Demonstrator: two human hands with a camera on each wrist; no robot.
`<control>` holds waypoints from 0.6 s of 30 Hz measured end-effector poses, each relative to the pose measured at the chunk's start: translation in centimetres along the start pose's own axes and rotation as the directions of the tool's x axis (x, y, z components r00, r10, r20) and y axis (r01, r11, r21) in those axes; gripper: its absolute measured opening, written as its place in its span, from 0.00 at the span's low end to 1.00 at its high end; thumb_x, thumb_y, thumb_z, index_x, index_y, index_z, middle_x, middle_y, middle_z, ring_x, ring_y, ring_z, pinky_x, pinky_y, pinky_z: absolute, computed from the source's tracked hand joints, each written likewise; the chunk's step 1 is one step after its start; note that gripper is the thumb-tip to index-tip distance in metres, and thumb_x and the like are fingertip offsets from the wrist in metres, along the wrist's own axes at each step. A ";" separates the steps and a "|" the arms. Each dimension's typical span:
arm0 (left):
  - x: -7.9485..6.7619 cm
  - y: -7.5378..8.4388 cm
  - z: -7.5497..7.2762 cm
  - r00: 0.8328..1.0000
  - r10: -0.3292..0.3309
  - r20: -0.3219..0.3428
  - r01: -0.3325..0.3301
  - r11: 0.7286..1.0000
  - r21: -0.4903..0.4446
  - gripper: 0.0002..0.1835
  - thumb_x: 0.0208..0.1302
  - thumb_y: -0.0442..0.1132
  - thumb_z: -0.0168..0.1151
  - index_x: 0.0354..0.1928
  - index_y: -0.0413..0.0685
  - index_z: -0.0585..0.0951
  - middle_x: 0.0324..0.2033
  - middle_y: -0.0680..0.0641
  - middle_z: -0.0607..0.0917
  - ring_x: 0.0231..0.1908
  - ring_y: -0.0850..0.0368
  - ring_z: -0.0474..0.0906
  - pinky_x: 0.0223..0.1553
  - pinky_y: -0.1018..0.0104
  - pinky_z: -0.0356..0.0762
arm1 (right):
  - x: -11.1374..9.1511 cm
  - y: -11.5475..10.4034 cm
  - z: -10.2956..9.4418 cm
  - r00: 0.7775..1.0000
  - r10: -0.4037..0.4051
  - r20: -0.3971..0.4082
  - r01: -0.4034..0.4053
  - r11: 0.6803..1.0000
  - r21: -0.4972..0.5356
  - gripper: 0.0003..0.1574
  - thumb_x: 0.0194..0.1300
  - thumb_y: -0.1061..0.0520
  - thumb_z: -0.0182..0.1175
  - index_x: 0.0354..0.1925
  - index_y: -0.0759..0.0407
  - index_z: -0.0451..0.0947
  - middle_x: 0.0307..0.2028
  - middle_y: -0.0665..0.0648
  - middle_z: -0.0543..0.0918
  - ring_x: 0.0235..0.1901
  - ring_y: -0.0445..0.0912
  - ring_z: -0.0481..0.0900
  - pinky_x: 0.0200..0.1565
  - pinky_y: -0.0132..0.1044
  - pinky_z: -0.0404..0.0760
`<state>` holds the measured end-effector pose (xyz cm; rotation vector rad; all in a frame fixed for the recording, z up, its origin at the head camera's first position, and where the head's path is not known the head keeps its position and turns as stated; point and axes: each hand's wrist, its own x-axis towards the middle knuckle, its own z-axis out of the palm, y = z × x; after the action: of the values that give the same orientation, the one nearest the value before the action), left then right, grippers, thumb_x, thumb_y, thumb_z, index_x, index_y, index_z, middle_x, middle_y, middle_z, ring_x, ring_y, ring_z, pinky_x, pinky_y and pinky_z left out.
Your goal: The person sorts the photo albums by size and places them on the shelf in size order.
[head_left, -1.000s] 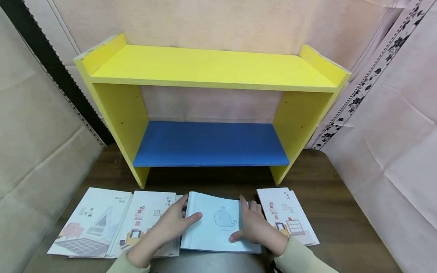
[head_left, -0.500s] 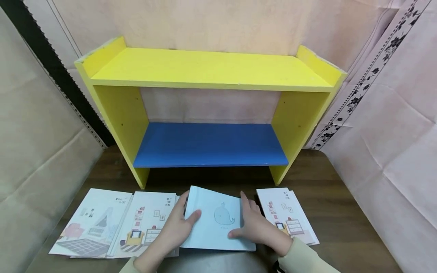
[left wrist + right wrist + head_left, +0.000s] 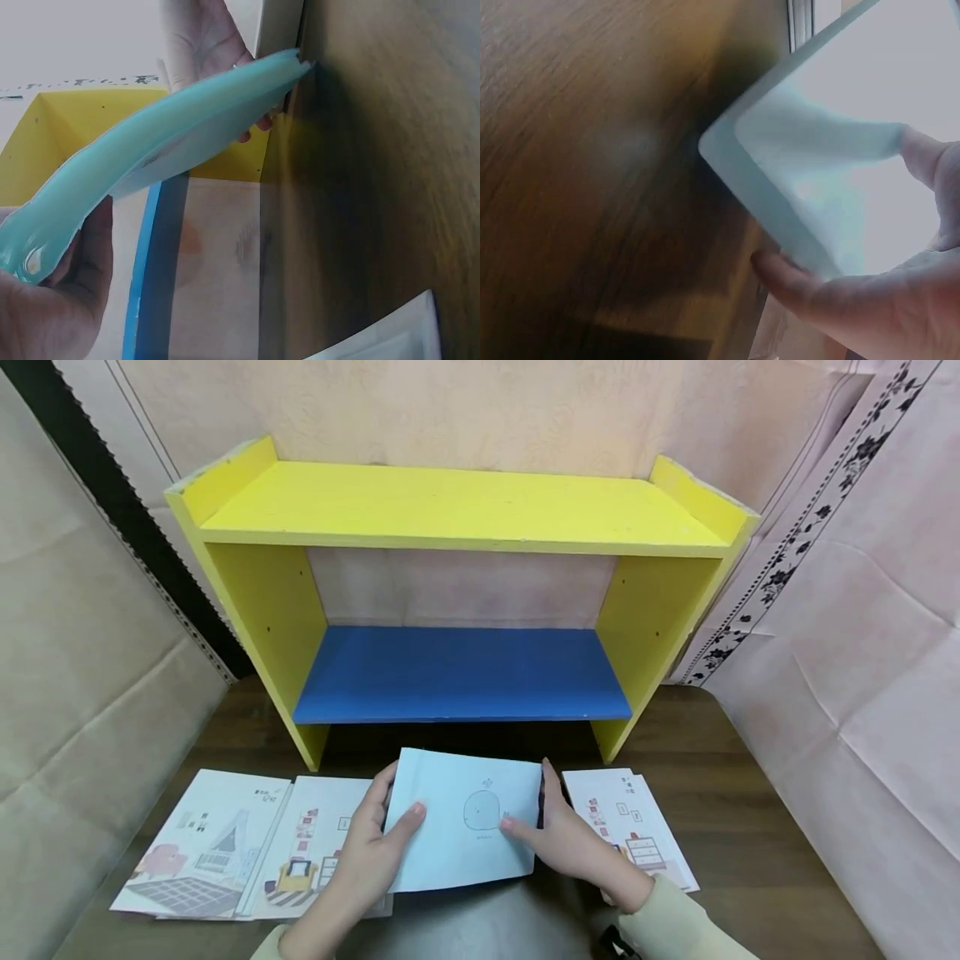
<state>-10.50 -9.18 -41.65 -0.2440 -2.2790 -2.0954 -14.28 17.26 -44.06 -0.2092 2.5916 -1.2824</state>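
In the head view a light blue notebook with a whale drawing on its cover is held up, tilted, off the table. My left hand grips its left edge, thumb on the cover and fingers behind. The right hand pinches the opposite edge in the same way, its thumb over part of the drawing. Seen edge-on in the left wrist view, the notebook bends in a curve between the hands. The right wrist view shows a rounded corner of the notebook above the wood, with its cover washed out by glare.
Behind stands a shelf with a yellow top and a blue lower board. White illustrated booklets lie at left on the wooden table; more white booklets lie at right. Pale cloth hangs around.
The notebook has risen from the table and tilted, shifting slightly left and away from me. Both hands have moved with it, and the right thumb has slid up onto the whale drawing.
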 end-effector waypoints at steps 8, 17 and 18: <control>-0.3 0.2 -0.5 0.992 0.125 -0.020 -0.126 0.990 -0.069 0.30 0.72 0.37 0.55 0.71 0.61 0.59 0.57 0.46 0.76 0.47 0.51 0.81 0.40 0.57 0.83 | 0.2 0.3 -0.2 1.000 -0.016 -0.007 0.017 0.990 0.139 0.66 0.64 0.36 0.60 0.75 0.57 0.25 0.66 0.71 0.60 0.61 0.59 0.68 0.51 0.49 0.78; -0.2 0.0 -0.7 0.987 0.137 -0.083 -0.147 0.982 -0.123 0.29 0.72 0.34 0.53 0.71 0.59 0.60 0.56 0.46 0.76 0.48 0.49 0.80 0.41 0.57 0.82 | -0.1 0.3 -0.6 0.999 -0.018 -0.049 0.025 0.988 0.152 0.58 0.64 0.39 0.61 0.76 0.57 0.39 0.56 0.60 0.72 0.52 0.50 0.75 0.46 0.44 0.79; -0.2 0.0 -0.8 0.987 0.130 -0.090 -0.140 0.982 -0.123 0.28 0.72 0.34 0.53 0.71 0.59 0.60 0.56 0.46 0.76 0.48 0.50 0.80 0.41 0.57 0.82 | -0.1 0.4 -0.7 0.998 -0.020 -0.063 0.029 0.988 0.150 0.55 0.65 0.40 0.62 0.75 0.58 0.43 0.54 0.59 0.73 0.50 0.48 0.75 0.44 0.42 0.79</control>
<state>-10.40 -9.97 -41.63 -0.3023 -2.0244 -2.1438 -14.41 18.01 -43.96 -0.1770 2.5341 -1.5082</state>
